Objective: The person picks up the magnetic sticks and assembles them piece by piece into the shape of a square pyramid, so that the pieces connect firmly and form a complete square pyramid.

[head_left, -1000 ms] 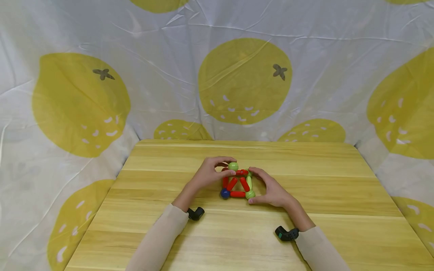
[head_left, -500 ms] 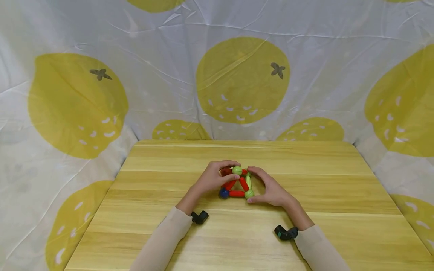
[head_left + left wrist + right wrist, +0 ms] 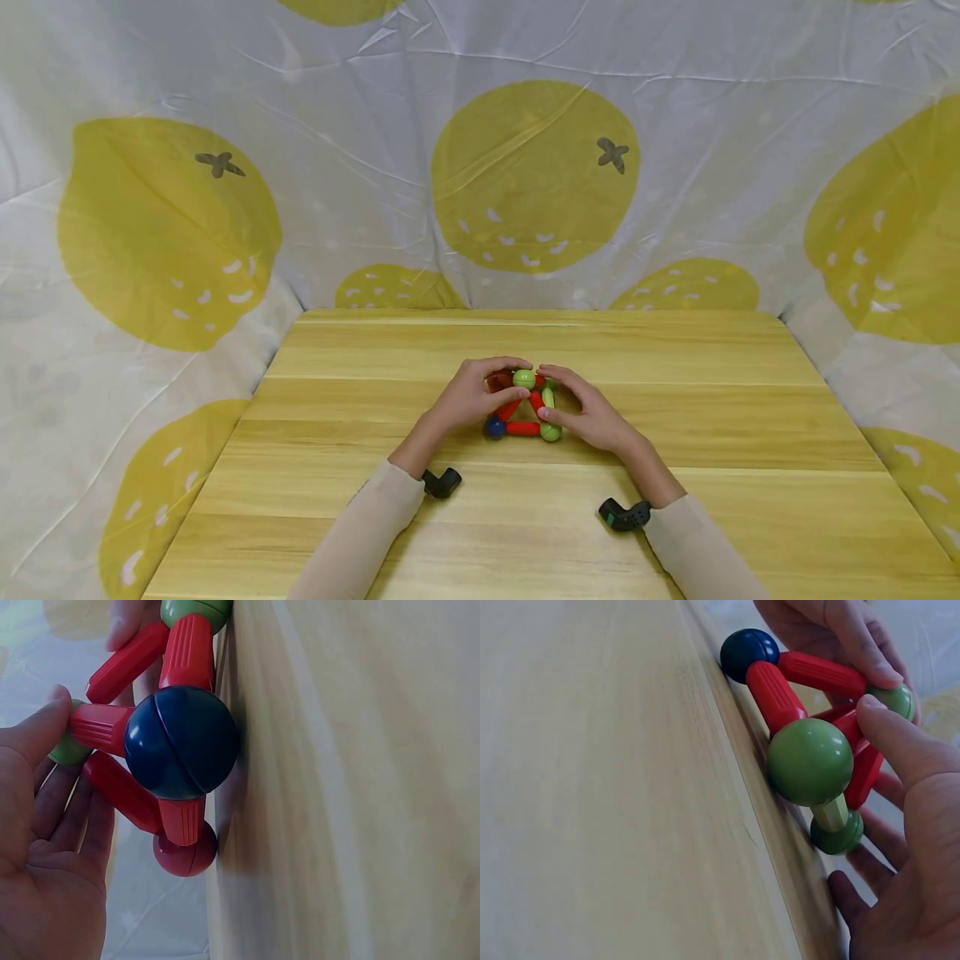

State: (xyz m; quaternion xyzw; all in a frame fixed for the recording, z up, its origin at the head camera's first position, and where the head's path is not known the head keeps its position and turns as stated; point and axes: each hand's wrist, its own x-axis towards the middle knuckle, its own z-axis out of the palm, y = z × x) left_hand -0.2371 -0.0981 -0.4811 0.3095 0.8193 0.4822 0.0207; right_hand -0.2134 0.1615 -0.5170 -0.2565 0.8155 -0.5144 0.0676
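Note:
A small pyramid of plastic rods and balls, like a magnetic building set, sits on the wooden table (image 3: 360,433). At its peak is a green ball (image 3: 524,380), which my left hand (image 3: 467,392) pinches between thumb and fingers. Its base has a blue ball (image 3: 180,742), a red ball (image 3: 186,855), a larger green ball (image 3: 810,761) and a smaller green ball (image 3: 837,834). Red rods link most of them; one rod (image 3: 829,814) is pale green. My right hand (image 3: 596,417) holds a slanted red rod (image 3: 536,402) near the peak, thumb in front, other fingers spread behind.
Behind the table hangs a pale cloth (image 3: 360,192) with yellow lemon prints, also covering both sides. A black wrist camera (image 3: 442,482) juts from the left wrist, and another black camera (image 3: 624,514) from the right.
My left hand has moved slightly right with the peak ball, drawing it over the base. My right thumb has shifted from the front green ball up to the slanted red rod.

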